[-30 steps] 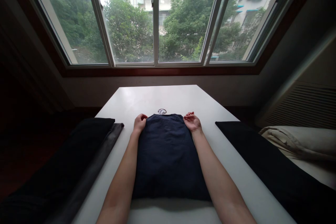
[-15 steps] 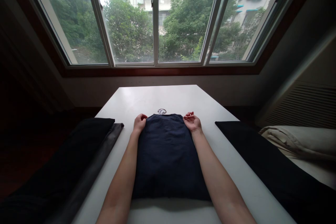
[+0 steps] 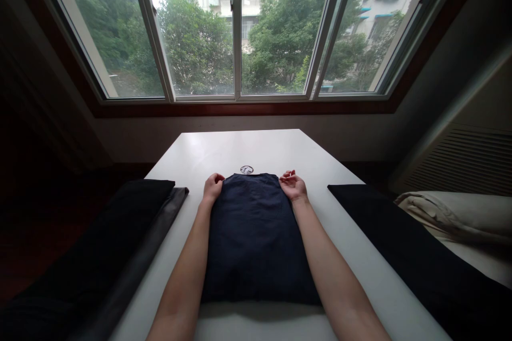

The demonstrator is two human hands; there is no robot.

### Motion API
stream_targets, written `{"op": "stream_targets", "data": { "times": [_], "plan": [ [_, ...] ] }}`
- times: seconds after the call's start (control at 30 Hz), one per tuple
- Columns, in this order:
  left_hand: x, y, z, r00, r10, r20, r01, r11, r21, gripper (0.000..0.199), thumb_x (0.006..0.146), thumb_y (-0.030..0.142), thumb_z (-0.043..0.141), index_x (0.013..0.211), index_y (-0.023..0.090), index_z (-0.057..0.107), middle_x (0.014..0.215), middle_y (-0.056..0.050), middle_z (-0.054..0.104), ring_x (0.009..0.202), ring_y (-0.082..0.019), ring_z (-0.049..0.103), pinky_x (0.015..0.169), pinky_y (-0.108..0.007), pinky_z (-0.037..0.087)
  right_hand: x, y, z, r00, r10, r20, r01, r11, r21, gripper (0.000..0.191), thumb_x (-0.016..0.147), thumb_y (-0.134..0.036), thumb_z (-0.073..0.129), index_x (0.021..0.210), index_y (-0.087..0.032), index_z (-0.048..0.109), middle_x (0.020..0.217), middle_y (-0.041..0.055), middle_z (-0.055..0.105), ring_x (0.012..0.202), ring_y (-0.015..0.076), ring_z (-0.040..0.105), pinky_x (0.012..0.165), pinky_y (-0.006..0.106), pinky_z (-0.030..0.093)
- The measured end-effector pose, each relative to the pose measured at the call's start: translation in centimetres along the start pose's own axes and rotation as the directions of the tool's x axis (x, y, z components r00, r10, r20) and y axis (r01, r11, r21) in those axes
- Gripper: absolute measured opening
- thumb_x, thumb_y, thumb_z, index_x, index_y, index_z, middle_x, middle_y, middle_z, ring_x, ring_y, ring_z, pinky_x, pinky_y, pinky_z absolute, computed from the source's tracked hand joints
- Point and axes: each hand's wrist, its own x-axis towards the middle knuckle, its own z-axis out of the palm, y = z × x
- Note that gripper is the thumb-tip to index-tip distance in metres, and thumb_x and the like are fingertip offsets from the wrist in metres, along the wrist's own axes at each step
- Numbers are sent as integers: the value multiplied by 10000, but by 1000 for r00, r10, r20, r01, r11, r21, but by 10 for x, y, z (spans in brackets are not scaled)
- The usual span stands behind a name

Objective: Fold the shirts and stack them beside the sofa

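A folded navy garment (image 3: 256, 240) lies flat in the middle of the white table, its far edge narrower than its near one. My left hand (image 3: 213, 187) is closed on its far left corner, with the fingers curled inward. At the far right corner my right hand (image 3: 294, 185) is turned partly palm up, thumb and fingers pinching the cloth's edge. Both forearms run along the garment's sides. Just beyond the far edge lies a small round black-and-white mark or sticker (image 3: 247, 169); I cannot tell which.
On the left side of the white table (image 3: 240, 148) lie folded black cloth (image 3: 120, 229) and a dark grey piece (image 3: 160, 234). Black cloth (image 3: 400, 240) lies along the right side, next to a folded beige cloth (image 3: 460, 213). A wide window (image 3: 237, 37) is beyond the table.
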Motion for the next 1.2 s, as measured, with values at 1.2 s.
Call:
{"op": "stream_targets", "data": {
  "times": [1.2],
  "plan": [
    [7,-11,-2,995,75,-64,-83,988,-127,88,708,155,576,721,233,614,798,-42,650,821,-227,632,844,-377,504,-196,80,84,391,723,570,908,-204,-366,776,697,-603,723,1326,-190,535,1302,141,590,1191,336,545,1031,518,414]
  ]
}}
